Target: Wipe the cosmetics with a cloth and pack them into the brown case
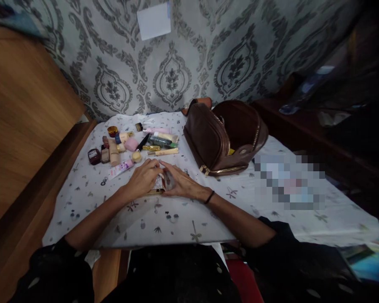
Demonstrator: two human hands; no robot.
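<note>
The left hand [142, 179] and right hand [185, 183] are curled, gripping a small, glittery silver case with a gold edge [158, 183] just over the white patterned cloth [173, 229]. If the fingers slip, it could drop and bump the round, cream-coloured pot [136, 157] nearby

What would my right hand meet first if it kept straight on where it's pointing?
Most likely your left hand: its fingers lie just ahead of your right hand, though depth there is hard to judge.
</note>
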